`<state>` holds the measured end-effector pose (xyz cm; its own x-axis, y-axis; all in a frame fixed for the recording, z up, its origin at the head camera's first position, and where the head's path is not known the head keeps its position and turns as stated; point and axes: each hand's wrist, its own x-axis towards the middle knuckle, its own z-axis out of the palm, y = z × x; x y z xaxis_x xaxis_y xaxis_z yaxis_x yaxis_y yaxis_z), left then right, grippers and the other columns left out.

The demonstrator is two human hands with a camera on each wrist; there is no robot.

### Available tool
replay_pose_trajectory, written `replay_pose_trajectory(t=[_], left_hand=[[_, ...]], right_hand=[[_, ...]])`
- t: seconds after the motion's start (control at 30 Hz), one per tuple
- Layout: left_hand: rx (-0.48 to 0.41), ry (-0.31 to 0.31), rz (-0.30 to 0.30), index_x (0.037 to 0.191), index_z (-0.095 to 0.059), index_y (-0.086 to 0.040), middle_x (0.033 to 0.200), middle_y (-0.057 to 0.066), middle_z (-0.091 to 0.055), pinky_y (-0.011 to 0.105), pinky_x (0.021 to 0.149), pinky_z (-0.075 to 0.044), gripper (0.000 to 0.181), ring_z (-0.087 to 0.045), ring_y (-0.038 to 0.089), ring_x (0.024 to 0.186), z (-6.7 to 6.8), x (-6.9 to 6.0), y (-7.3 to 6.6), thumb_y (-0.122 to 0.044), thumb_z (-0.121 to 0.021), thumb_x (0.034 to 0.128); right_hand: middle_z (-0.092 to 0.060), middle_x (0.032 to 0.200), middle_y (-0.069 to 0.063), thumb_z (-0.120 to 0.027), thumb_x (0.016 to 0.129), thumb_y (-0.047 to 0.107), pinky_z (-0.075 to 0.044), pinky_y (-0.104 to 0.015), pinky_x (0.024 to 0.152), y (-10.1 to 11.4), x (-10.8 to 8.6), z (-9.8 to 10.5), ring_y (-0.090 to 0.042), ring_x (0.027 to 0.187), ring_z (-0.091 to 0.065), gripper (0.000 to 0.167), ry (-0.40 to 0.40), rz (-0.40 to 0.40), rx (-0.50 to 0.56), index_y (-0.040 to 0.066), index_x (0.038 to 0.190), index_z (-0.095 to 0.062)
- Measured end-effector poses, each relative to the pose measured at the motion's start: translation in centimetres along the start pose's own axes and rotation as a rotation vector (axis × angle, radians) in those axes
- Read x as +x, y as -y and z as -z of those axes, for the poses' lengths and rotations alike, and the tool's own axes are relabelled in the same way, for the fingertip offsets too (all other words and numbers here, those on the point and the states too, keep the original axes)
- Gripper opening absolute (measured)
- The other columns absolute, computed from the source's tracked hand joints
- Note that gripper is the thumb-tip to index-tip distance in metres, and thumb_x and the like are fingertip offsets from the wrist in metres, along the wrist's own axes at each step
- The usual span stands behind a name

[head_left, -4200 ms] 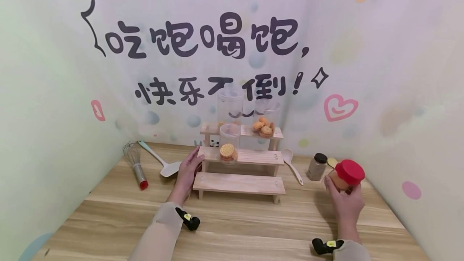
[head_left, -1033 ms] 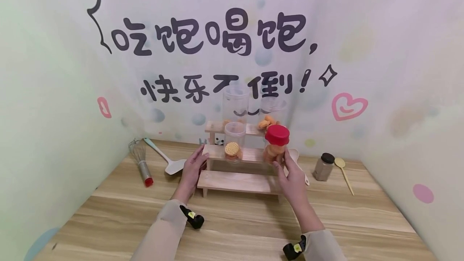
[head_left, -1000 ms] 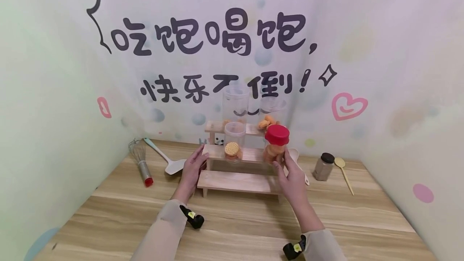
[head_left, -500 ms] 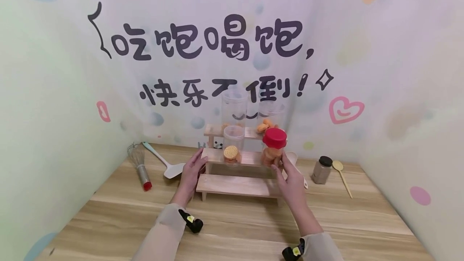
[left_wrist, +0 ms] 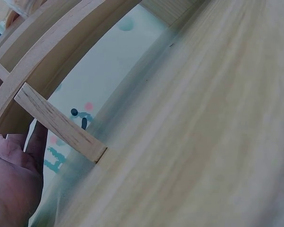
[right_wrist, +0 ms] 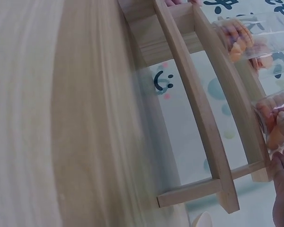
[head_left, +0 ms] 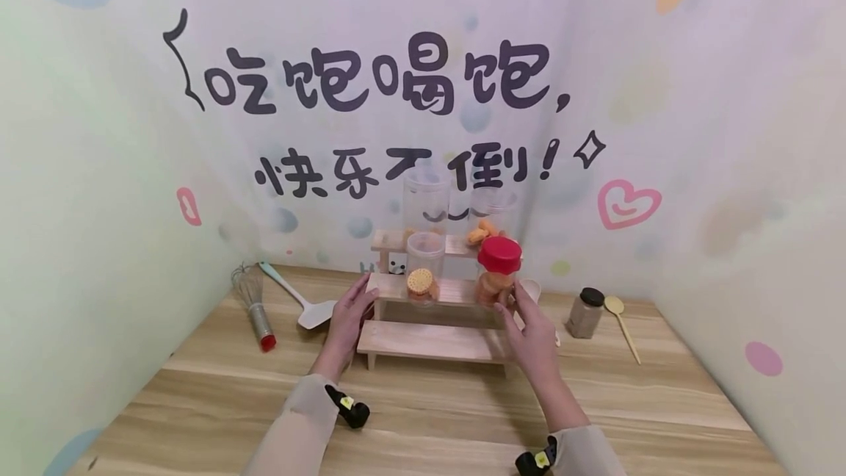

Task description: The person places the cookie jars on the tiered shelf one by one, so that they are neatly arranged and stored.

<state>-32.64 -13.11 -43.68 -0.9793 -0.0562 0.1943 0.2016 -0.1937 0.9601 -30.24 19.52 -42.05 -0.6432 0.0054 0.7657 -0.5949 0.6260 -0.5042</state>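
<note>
A three-step wooden display rack (head_left: 436,341) stands mid-table in the head view. My left hand (head_left: 346,318) grips the left end of its middle step; some of its fingers are hidden behind the wood. At that step's right end, my right hand (head_left: 534,340) holds a clear jar of cookies with a red lid (head_left: 499,254), upright. In the right wrist view the thumb lies against the jar (right_wrist: 274,111), low on its wall. A lidless clear jar with cookies (head_left: 425,248) occupies the same step's left side. Two taller clear jars (head_left: 426,200) with snacks stand on the top step.
Left of the rack lie a whisk (head_left: 253,307) and a white spatula (head_left: 311,313). To the right are a partly hidden pale spoon (head_left: 531,289), a black-capped seasoning jar (head_left: 585,313) and a yellow spoon (head_left: 623,325). A printed wall sheet (head_left: 714,189) rises behind the table.
Since the earliest frame, my right hand has carried the red-lidded jar leftward from the table's right side to the middle step. Over the last second both hands stay nearly still; the head view tilts slightly.
</note>
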Motion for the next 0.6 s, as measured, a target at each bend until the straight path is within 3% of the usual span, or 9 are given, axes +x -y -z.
replay_pose_trajectory(t=[0.17,0.27,0.4,0.6], left_hand=[[0.004,0.004,-0.003,0.155,-0.041,-0.011,0.159,0.012,-0.036,0.046,0.113,-0.036,0.060,-0.042,0.031,0.139,-0.1,0.0,0.2,-0.025,-0.063,0.1006],[0.000,0.004,-0.012,0.155,-0.041,-0.012,0.160,0.010,-0.035,0.045,0.114,-0.035,0.061,-0.042,0.030,0.140,0.2,0.8,1.3,-0.027,-0.064,0.1006],[-0.037,-0.002,-0.009,0.154,-0.044,-0.018,0.159,0.006,-0.037,0.044,0.114,-0.035,0.059,-0.043,0.026,0.139,0.6,1.9,2.9,-0.029,-0.065,0.0998],[-0.046,-0.017,-0.027,0.153,-0.046,-0.017,0.156,0.003,-0.042,0.043,0.112,-0.037,0.063,-0.048,0.023,0.135,0.6,2.0,3.4,-0.033,-0.070,0.0961]], right_hand=[[-0.057,0.139,-0.023,-0.076,0.088,0.001,-0.049,-0.028,0.094,-0.3,0.3,0.2,-0.038,0.119,-0.062,0.059,0.004,-0.019,0.094,-0.007,0.141,-0.053],[-0.058,0.139,-0.023,-0.077,0.087,0.001,-0.048,-0.025,0.094,-0.4,0.4,0.4,-0.037,0.119,-0.062,0.059,0.001,-0.021,0.102,-0.007,0.141,-0.053],[-0.058,0.138,-0.023,-0.077,0.087,0.001,-0.049,-0.027,0.093,-0.4,0.4,0.4,-0.037,0.118,-0.063,0.060,0.001,-0.006,0.099,-0.007,0.141,-0.053],[-0.059,0.136,-0.025,-0.079,0.086,0.001,-0.050,-0.031,0.092,-0.2,0.6,0.6,-0.039,0.117,-0.063,0.059,-0.023,0.040,0.083,-0.009,0.139,-0.055]])
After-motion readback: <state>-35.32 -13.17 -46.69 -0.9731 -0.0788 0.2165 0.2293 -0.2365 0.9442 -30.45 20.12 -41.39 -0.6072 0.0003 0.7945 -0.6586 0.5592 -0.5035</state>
